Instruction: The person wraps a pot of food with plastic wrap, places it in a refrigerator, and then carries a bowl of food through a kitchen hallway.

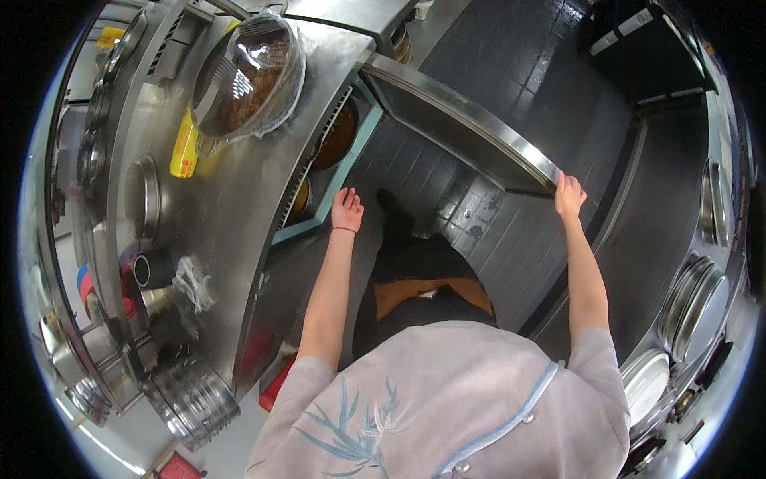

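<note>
A stainless-steel cabinet door [473, 114] stands swung out across the floor. My right hand [570, 194] grips its far upper corner, fingers wrapped over the edge. My left hand [347, 211] is held in the air, fingers apart and holding nothing, beside the pale green frame [359, 143] of the cabinet opening. Inside the cabinet sits a round container of brown food [339, 135]. Nearer me in there is a second container with something yellowish [300, 199], mostly hidden by the steel counter [221, 203] above.
On the counter stand a big pot of brown food under plastic wrap [254, 75], a yellow package [185, 146], a round metal lid [143, 194] and crumpled plastic [194, 281]. Stacked metal pans [191, 401] are at lower left. Metal plates [697, 308] and white plates [646, 383] line the right side.
</note>
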A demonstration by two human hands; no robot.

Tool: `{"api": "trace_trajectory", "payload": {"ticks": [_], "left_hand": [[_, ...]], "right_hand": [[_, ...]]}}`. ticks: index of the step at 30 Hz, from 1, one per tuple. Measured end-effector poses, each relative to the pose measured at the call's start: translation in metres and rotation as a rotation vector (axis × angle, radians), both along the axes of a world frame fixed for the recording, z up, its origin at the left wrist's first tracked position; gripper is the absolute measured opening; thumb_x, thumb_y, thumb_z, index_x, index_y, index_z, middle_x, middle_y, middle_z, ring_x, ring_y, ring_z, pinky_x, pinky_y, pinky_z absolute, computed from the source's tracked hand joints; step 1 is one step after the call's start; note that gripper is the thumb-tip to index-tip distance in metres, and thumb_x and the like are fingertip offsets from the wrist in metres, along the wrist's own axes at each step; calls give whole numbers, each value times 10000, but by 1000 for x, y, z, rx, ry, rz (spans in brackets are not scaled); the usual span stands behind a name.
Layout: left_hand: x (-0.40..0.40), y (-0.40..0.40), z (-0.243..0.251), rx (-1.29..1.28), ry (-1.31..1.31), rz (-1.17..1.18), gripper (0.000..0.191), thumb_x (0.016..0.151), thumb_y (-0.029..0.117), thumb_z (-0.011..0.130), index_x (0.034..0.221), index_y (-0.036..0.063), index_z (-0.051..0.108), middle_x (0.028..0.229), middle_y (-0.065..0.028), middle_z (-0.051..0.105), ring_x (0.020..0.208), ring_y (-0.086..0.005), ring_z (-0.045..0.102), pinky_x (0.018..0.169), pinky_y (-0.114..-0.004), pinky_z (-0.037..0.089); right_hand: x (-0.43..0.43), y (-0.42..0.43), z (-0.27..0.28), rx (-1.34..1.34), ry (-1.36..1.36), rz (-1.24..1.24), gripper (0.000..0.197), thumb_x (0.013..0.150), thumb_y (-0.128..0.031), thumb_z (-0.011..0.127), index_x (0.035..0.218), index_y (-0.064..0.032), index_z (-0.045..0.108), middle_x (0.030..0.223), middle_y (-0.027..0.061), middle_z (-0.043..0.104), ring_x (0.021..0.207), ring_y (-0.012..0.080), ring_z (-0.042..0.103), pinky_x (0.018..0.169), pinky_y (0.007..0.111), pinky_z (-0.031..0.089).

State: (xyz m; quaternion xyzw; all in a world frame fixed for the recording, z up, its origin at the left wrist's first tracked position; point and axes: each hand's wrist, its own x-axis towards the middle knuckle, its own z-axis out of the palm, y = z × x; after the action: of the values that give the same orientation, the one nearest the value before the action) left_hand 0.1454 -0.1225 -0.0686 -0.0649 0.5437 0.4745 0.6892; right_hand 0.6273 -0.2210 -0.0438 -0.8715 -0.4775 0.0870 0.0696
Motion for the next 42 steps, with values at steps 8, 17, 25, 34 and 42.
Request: {"api": "trace_trajectory", "payload": {"ticks": [8,17,25,34,42], "left_hand": [[-62,54,-100,73,-270,195,356,817,251,448,1109,51,411,852,-37,542,626,-107,516,500,-229,424],[-87,121,-213,-251,-181,874,478,849,383,236,1162,45,365,1060,-139,485,567,-200,467,562,-344,474],[-78,143,-227,-272,-21,877,433,839,351,293,1138,51,384,1046,-103,498,673,-196,488,602,-321,478],[-71,131,-212,-251,189,860,386,828,315,357,1111,58,405,1030,-63,513,791,-192,511,647,-295,483],[-16,72,-145,-9,292,642,355,802,262,454,1099,78,394,1026,-50,500,903,-200,511,677,-265,483]], "right_hand": [[47,3,-48,-209,-187,22,489,838,-429,228,1219,-128,293,1298,106,207,1217,229,152,926,476,148],[33,33,-20,-235,33,-313,516,834,-464,207,1271,-190,188,1344,86,51,1240,226,51,918,511,109],[32,17,-13,-259,57,-315,504,846,-427,218,1271,-156,192,1340,98,55,1240,237,32,955,446,27],[18,20,-6,-268,79,-314,551,821,-433,318,1267,-138,187,1343,87,52,1240,240,32,946,470,31],[15,16,-6,-269,73,-316,551,818,-454,306,1258,-133,221,1336,101,91,1236,249,55,938,486,61]]}}
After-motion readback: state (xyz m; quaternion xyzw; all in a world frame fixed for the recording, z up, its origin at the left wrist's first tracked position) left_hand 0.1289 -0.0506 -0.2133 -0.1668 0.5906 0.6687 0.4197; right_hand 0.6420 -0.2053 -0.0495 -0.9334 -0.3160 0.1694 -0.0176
